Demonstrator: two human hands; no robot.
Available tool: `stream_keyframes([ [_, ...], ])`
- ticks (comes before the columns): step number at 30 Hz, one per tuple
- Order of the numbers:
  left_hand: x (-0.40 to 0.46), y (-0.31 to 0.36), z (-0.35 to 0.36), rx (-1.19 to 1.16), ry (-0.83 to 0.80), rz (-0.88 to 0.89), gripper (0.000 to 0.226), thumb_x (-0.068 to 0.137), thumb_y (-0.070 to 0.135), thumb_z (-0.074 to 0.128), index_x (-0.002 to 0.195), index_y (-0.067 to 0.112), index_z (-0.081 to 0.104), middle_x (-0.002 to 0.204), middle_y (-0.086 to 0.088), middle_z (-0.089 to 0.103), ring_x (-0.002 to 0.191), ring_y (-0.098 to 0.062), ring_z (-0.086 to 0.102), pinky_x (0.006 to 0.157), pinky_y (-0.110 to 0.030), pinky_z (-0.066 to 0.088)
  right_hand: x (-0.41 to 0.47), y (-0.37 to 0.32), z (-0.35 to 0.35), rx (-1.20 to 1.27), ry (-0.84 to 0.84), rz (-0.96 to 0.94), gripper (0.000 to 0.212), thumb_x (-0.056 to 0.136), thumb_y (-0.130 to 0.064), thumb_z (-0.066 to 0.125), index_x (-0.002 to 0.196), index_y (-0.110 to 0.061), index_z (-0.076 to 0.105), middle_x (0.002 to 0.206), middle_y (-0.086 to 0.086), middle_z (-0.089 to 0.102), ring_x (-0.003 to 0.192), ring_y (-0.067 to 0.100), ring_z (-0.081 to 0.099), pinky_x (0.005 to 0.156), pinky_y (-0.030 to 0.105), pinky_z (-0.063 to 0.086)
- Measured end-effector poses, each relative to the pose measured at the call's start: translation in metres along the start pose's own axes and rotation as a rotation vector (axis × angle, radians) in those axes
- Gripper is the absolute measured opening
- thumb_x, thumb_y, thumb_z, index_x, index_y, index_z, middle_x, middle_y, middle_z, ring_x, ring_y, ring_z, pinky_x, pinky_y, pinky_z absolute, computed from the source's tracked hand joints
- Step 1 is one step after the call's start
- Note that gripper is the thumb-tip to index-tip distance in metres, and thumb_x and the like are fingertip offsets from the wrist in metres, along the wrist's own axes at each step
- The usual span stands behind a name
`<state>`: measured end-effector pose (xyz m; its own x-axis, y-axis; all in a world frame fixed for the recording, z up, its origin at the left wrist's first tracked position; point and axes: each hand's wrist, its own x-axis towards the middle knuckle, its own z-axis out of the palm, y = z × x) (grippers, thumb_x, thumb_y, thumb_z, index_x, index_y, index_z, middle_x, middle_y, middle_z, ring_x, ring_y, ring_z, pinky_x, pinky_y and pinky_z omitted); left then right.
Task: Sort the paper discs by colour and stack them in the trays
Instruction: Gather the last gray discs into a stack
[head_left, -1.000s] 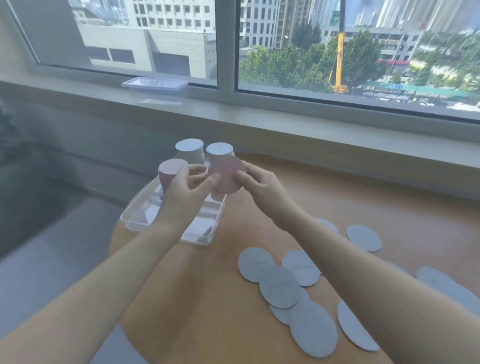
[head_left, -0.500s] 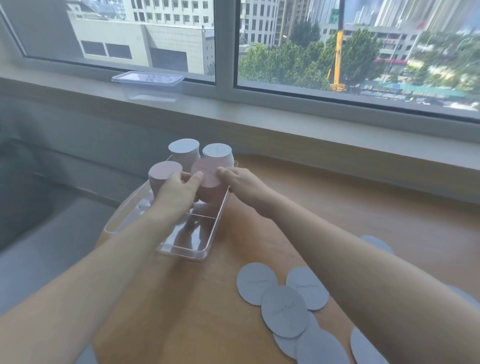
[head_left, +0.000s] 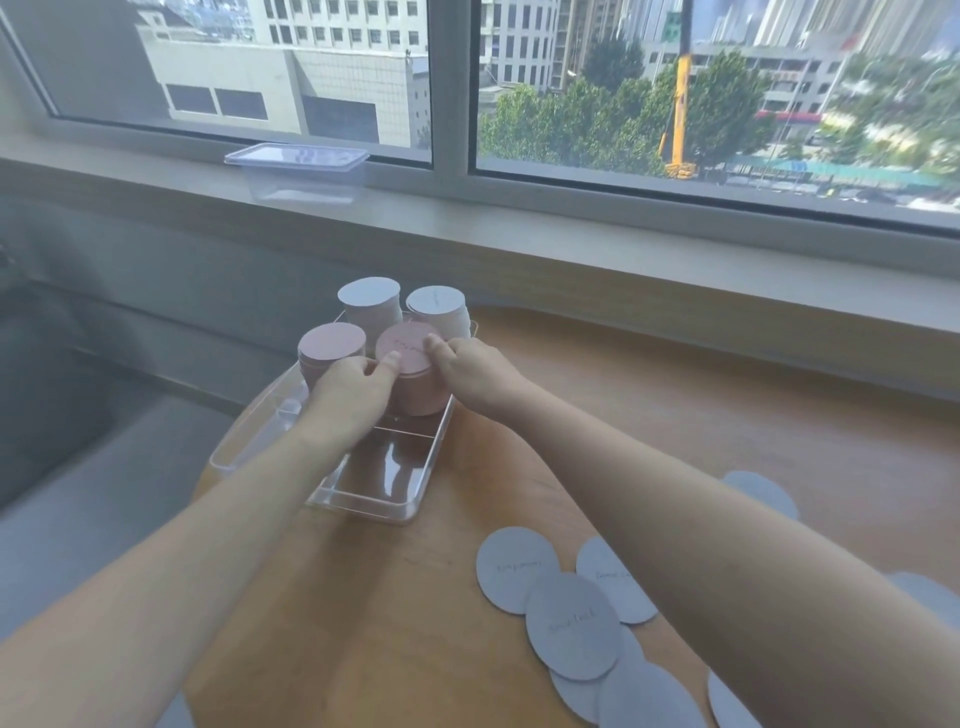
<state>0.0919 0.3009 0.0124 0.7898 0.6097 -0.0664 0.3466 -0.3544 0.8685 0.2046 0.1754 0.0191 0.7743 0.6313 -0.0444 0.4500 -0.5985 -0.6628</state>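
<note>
A clear plastic tray (head_left: 363, 499) sits at the table's left edge. Its far half holds tall stacks of discs: two grey-topped stacks (head_left: 370, 304) at the back, a pink stack (head_left: 330, 345) at the left and a second pink stack (head_left: 410, 384) in front of them. My left hand (head_left: 353, 387) and my right hand (head_left: 470, 366) grip that second pink stack from both sides, thumbs touching its top disc. Several loose grey discs (head_left: 571, 623) lie overlapping on the table at the lower right, partly under my right forearm.
The tray's near compartment (head_left: 387, 467) holds nothing. A second clear container (head_left: 298, 169) stands on the window sill at the back. The wooden table (head_left: 675, 415) ends at the left just beyond the tray; the sill and wall run along the far side.
Both hands have lowered the pink stack from above the tray into it, setting it down in front of the grey stacks.
</note>
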Motion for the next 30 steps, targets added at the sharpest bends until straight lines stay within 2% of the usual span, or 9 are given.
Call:
stream_keyframes([
  [4, -0.013, 0.005, -0.001, 0.098, 0.0, 0.038, 0.054, 0.077, 0.07, 0.042, 0.091, 0.026, 0.069, 0.091, 0.007, 0.074, 0.094, -0.022, 0.071, 0.096, -0.047, 0.053, -0.003, 0.004, 0.003, 0.03, 0.177, -0.02, 0.05, 0.103, -0.053, 0.03, 0.111, -0.014, 0.06, 0.119, 0.009, 0.055, 0.111, 0.027, 0.054, 0.092, 0.038, 0.042],
  [7, -0.022, 0.006, -0.001, 0.182, 0.005, 0.045, 0.067, 0.079, 0.072, 0.042, 0.123, 0.026, 0.064, 0.111, 0.007, 0.071, 0.112, -0.022, 0.063, 0.102, -0.046, 0.048, -0.008, 0.008, -0.003, 0.083, 0.201, -0.013, 0.051, 0.102, -0.055, 0.03, 0.12, -0.016, 0.058, 0.123, 0.006, 0.051, 0.113, 0.025, 0.052, 0.087, 0.035, 0.037],
  [10, -0.032, 0.006, 0.002, 0.207, 0.044, 0.078, 0.056, 0.097, 0.054, 0.051, 0.14, 0.018, 0.05, 0.131, 0.01, 0.059, 0.127, -0.019, 0.054, 0.109, -0.043, 0.041, -0.018, 0.013, -0.013, 0.096, 0.207, -0.013, 0.053, 0.102, -0.056, 0.031, 0.124, -0.015, 0.057, 0.124, 0.006, 0.051, 0.116, 0.025, 0.051, 0.092, 0.037, 0.039],
  [14, -0.049, 0.005, 0.006, 0.235, 0.112, 0.189, 0.05, 0.099, 0.045, 0.054, 0.14, 0.017, 0.048, 0.138, 0.001, 0.053, 0.121, -0.019, 0.053, 0.101, -0.039, 0.043, -0.045, 0.029, -0.025, 0.099, 0.193, -0.039, 0.044, 0.103, -0.05, 0.036, 0.121, -0.017, 0.059, 0.123, 0.004, 0.054, 0.115, 0.018, 0.05, 0.09, 0.031, 0.036],
  [18, -0.088, 0.008, 0.014, 0.283, 0.2, 0.469, 0.036, 0.097, 0.033, 0.061, 0.129, 0.019, 0.055, 0.124, 0.002, 0.052, 0.114, -0.019, 0.047, 0.095, -0.034, 0.042, -0.093, 0.053, -0.042, 0.03, 0.128, -0.096, 0.038, 0.103, -0.045, 0.043, 0.119, -0.016, 0.062, 0.118, 0.0, 0.058, 0.105, 0.013, 0.052, 0.084, 0.027, 0.034],
  [21, -0.126, 0.0, 0.024, 0.326, -0.097, 0.627, 0.042, 0.09, 0.05, 0.057, 0.126, 0.028, 0.058, 0.121, 0.014, 0.047, 0.115, -0.005, 0.04, 0.098, -0.013, 0.031, -0.139, 0.072, -0.053, -0.046, 0.007, -0.148, 0.032, 0.099, -0.044, 0.052, 0.117, -0.021, 0.066, 0.117, -0.005, 0.061, 0.101, 0.01, 0.056, 0.085, 0.027, 0.041],
  [24, -0.154, -0.015, 0.04, 0.503, -0.371, 0.636, 0.075, 0.079, 0.077, 0.048, 0.142, 0.037, 0.043, 0.134, 0.022, 0.033, 0.128, 0.0, 0.031, 0.107, -0.022, 0.031, -0.19, 0.087, -0.063, -0.13, -0.108, -0.18, 0.037, 0.092, -0.05, 0.061, 0.122, -0.028, 0.062, 0.121, -0.012, 0.054, 0.109, 0.005, 0.052, 0.089, 0.023, 0.039],
  [27, -0.17, -0.026, 0.058, 0.653, -0.388, 0.642, 0.094, 0.071, 0.087, 0.044, 0.151, 0.039, 0.027, 0.146, 0.022, 0.022, 0.137, -0.004, 0.023, 0.115, -0.029, 0.028, -0.234, 0.101, -0.063, -0.193, -0.155, -0.18, 0.05, 0.085, -0.057, 0.066, 0.129, -0.037, 0.054, 0.128, -0.018, 0.044, 0.12, 0.003, 0.038, 0.099, 0.024, 0.033],
  [30, -0.179, -0.026, 0.073, 0.637, -0.364, 0.678, 0.091, 0.074, 0.082, 0.054, 0.15, 0.038, 0.029, 0.147, 0.02, 0.026, 0.138, -0.006, 0.022, 0.116, -0.028, 0.026, -0.261, 0.113, -0.049, -0.355, -0.123, -0.273, 0.065, 0.078, -0.068, 0.065, 0.133, -0.041, 0.046, 0.133, -0.02, 0.038, 0.124, 0.004, 0.031, 0.103, 0.024, 0.027],
])
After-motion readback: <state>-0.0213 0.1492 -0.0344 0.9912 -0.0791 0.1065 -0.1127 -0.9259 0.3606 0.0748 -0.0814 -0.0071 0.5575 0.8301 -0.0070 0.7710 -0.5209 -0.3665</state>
